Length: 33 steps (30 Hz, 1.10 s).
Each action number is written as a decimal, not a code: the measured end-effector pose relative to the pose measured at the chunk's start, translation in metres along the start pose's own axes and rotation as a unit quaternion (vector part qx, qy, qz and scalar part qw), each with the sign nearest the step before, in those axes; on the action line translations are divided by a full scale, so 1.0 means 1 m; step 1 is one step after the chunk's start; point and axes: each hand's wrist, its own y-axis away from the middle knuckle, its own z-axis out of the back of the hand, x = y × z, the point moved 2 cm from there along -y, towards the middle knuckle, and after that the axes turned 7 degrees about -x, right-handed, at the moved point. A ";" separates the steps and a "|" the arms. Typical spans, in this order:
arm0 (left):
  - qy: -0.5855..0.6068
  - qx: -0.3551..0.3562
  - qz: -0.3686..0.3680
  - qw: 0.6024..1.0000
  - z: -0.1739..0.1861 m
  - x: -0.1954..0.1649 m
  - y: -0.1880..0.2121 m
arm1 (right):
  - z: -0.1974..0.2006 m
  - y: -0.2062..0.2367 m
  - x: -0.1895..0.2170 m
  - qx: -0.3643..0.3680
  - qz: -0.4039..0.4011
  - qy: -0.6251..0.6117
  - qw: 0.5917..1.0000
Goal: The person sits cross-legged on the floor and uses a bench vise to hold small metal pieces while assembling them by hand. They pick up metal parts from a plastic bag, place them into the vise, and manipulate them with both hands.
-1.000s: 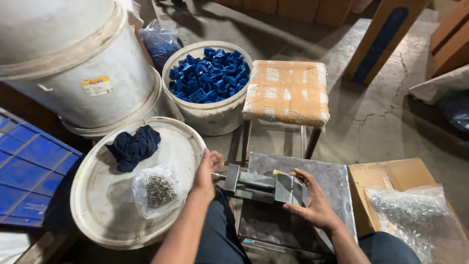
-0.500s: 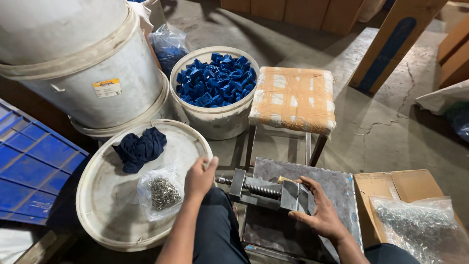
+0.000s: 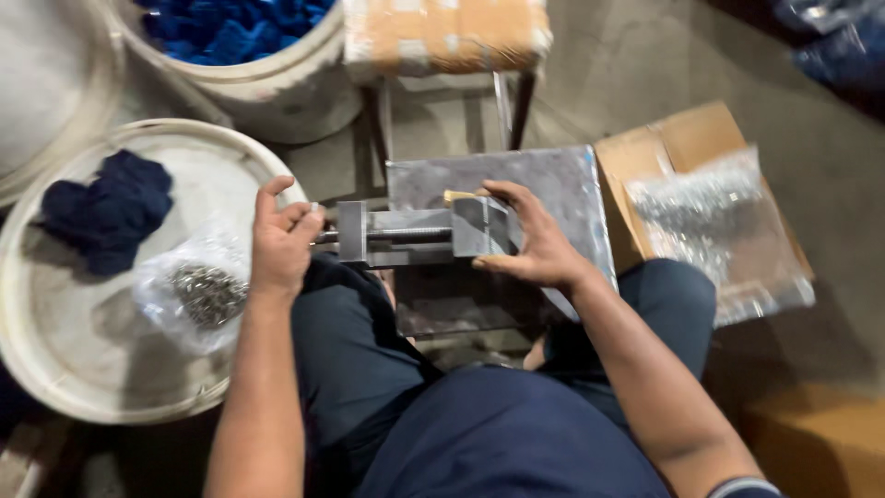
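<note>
— While we sit over the grey steel plate [image 3: 553, 189] on our lap, how far have we got with the small grey metal vise [image 3: 419, 232]?

— Judging from how it lies, midway. It rests across the plate's near left edge, its threaded screw [image 3: 406, 234] running sideways toward the left hand [image 3: 281, 244]. A small tan piece [image 3: 458, 195] sits at the top of the block, under the right fingertips. Whether it is clamped tight we cannot tell.

— And what is left?

— Plenty, we reckon: the clear bag of small metal parts [image 3: 198, 293] on the round white lid [image 3: 55, 369] looks full, and so does the larger clear bag [image 3: 714, 226] on the cardboard box [image 3: 673, 138].

— How do our hands stand?

— Our left hand is curled loosely at the screw's end, fingers bent, thumb raised; a firm grip is not clear. Our right hand [image 3: 535, 244] spreads over the vise's block, fingers on top and thumb below, bracing it. Both forearms reach forward over our dark blue trousers [image 3: 442, 406].
</note>
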 end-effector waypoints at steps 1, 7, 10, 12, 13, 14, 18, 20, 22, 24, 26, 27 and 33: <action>-0.013 0.009 0.009 1.000 -0.002 -0.003 -0.002 | 0.000 -0.001 0.006 0.007 -0.005 -0.021 1.000; -0.478 -0.013 0.180 0.860 -0.008 -0.019 -0.026 | 0.008 -0.021 0.068 0.061 0.068 0.138 0.986; -0.564 -0.062 0.142 0.811 -0.017 -0.010 -0.031 | -0.019 -0.036 0.082 0.088 0.096 0.254 0.958; -0.568 -0.093 0.105 0.811 -0.019 0.001 -0.032 | -0.031 -0.046 0.082 0.100 0.107 0.319 0.936; -0.568 -0.105 0.087 0.812 -0.019 0.007 -0.032 | -0.033 -0.049 0.081 0.096 0.117 0.346 0.926; -0.563 -0.102 0.081 0.816 -0.018 0.014 -0.031 | -0.033 -0.050 0.080 0.095 0.126 0.373 0.914; -0.524 -0.159 0.114 0.829 -0.004 0.034 -0.025 | -0.031 -0.048 0.075 0.132 0.043 0.339 0.931; -0.398 -0.156 0.111 0.897 -0.001 0.041 -0.022 | -0.030 -0.050 0.077 0.079 0.075 0.348 0.931; -0.288 -0.155 0.108 0.939 0.000 0.046 -0.021 | -0.031 -0.053 0.076 0.093 0.074 0.335 0.935; -0.195 -0.149 0.111 0.963 0.001 0.049 -0.020 | -0.030 -0.055 0.075 0.108 0.064 0.318 0.940; -0.274 -0.148 0.086 0.946 0.004 0.051 -0.020 | -0.029 -0.057 0.072 0.117 0.051 0.302 0.945; -0.313 -0.144 0.075 0.936 0.006 0.052 -0.019 | -0.029 -0.058 0.071 0.119 0.045 0.297 0.946; -0.251 -0.139 -0.017 0.958 0.012 0.063 -0.003 | -0.031 -0.059 0.066 0.104 0.044 0.276 0.954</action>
